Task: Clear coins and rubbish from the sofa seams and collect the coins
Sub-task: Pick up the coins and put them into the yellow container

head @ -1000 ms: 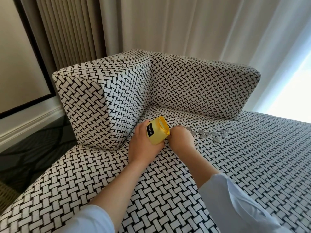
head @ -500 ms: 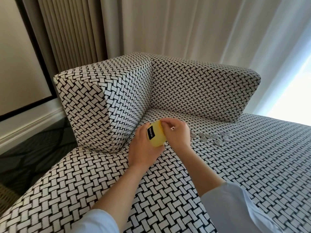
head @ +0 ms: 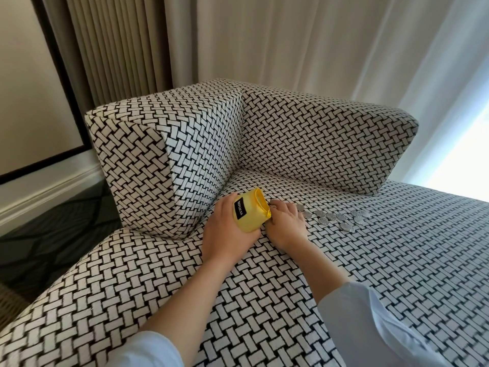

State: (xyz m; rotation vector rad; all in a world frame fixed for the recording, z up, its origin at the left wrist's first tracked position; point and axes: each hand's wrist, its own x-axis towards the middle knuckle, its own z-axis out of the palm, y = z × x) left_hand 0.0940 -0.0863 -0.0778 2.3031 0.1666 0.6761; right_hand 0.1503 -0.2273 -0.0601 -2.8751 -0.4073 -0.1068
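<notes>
Left hand (head: 225, 234) grip holding soft yellow pouch (head: 250, 213), right hand (head: 287, 225) grip unclear, round silver coins (head: 341, 219)

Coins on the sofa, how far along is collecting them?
Done: coins lie gathered on the seat, out of the seams. In hand: left hand holds the yellow pouch open; right hand is at its mouth. Left: about a dozen coins to bag.
</notes>
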